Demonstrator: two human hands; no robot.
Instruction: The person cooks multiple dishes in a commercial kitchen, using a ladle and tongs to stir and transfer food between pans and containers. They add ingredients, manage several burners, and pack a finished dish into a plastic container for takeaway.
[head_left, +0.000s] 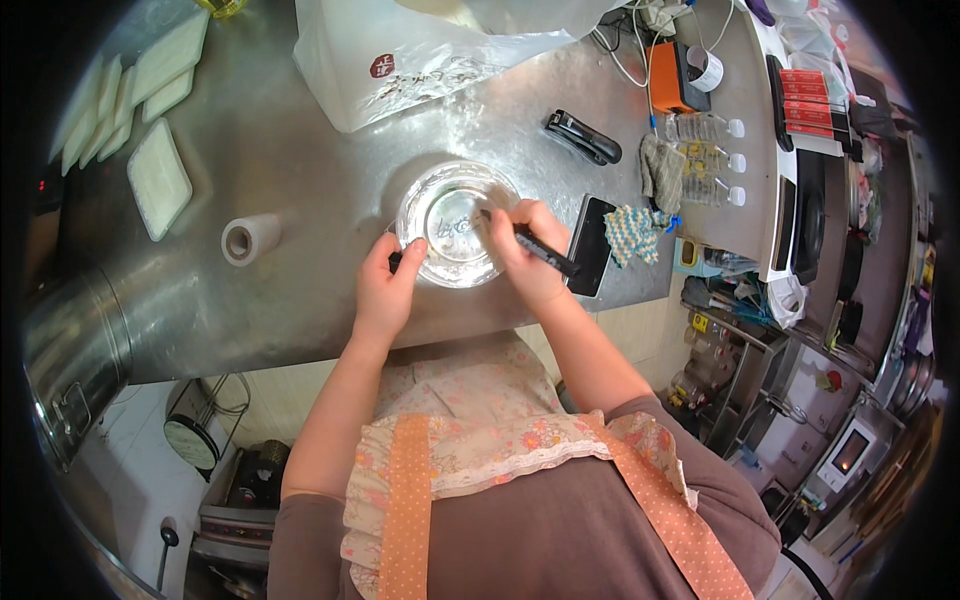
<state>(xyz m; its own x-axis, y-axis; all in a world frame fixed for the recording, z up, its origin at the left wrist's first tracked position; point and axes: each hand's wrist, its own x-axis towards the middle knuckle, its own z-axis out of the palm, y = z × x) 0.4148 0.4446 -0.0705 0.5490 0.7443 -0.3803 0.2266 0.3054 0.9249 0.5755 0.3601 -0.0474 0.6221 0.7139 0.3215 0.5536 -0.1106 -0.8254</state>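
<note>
A round clear plastic container or lid (459, 262) lies on the steel table (300, 315), with dark pen marks at its middle. My left hand (390, 281) grips its lower left edge between thumb and fingers; a small black thing, perhaps the pen's cap, shows in that hand. In my right hand (532, 247) is a black marker pen (546, 253), its tip over the container's middle. Just right of this hand lies a dark smartphone (590, 247).
Farther back are a black stapler (583, 138) and a white plastic bag (420, 75). A plastic film roll (251, 238) and several white foam trays (160, 180) lie left. Several bottles (705, 159) and cloths (634, 234) are on the right.
</note>
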